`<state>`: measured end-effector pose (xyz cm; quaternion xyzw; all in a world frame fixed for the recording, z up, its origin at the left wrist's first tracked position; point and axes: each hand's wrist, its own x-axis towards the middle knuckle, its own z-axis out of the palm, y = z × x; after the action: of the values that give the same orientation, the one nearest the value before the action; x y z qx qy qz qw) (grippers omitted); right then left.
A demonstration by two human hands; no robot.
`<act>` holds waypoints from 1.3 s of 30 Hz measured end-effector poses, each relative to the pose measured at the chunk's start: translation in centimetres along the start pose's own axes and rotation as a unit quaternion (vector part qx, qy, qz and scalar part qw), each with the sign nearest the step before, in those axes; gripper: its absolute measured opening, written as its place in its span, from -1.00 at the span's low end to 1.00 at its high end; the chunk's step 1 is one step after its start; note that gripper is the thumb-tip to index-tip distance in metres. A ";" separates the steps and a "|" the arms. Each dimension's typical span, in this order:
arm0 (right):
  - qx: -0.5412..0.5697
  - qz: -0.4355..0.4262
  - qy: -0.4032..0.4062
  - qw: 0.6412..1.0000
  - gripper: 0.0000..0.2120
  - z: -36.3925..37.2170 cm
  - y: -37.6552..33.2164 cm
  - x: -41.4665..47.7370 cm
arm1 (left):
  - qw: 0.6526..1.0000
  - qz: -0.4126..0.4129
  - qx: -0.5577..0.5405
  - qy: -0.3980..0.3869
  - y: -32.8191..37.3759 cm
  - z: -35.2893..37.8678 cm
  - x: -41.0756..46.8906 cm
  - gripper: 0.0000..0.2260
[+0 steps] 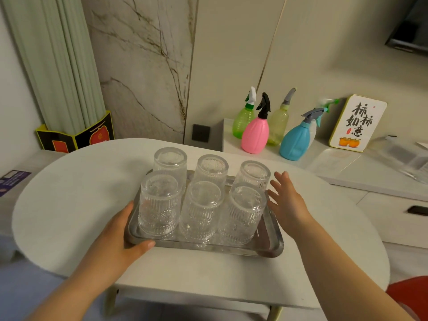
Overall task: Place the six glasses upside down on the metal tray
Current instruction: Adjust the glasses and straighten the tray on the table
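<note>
Left hand [120,237] grips the metal tray [273,247] edge; right hand [287,202] hovers spread beside six upturned glasses [201,212].

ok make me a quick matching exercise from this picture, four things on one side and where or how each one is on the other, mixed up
Things:
1. left hand
2. right hand
3. pink spray bottle
4. blue spray bottle

Places or states:
A. open, fingers spread, beside the right edge of the metal tray
B. on the side counter, between two green bottles
C. gripping the tray's near left corner
D. on the side counter, nearest the card with orange fruit

Pairs: 1-C, 2-A, 3-B, 4-D
</note>
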<state>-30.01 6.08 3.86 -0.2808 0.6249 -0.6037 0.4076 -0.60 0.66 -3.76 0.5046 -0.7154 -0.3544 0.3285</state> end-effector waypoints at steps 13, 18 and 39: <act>-0.064 0.042 -0.101 0.992 -0.48 0.2 -0.2 2.0 | 0.999 0.033 -0.007 -0.016 -0.1 0.0 0.9 -0.22; -0.073 0.042 -0.119 0.989 -0.50 0.8 -0.4 2.1 | 1.000 0.024 -0.011 -0.017 -0.2 0.0 0.9 -0.21; -0.249 -0.085 0.088 0.961 -0.67 -1.8 2.3 -1.9 | 0.997 -0.006 0.075 -0.002 1.1 -0.1 -0.3 -0.35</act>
<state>-30.25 8.84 1.81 -0.3714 0.7629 -0.4831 0.2158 -1.01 1.19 -2.80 0.5317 -0.7376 -0.3024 0.2860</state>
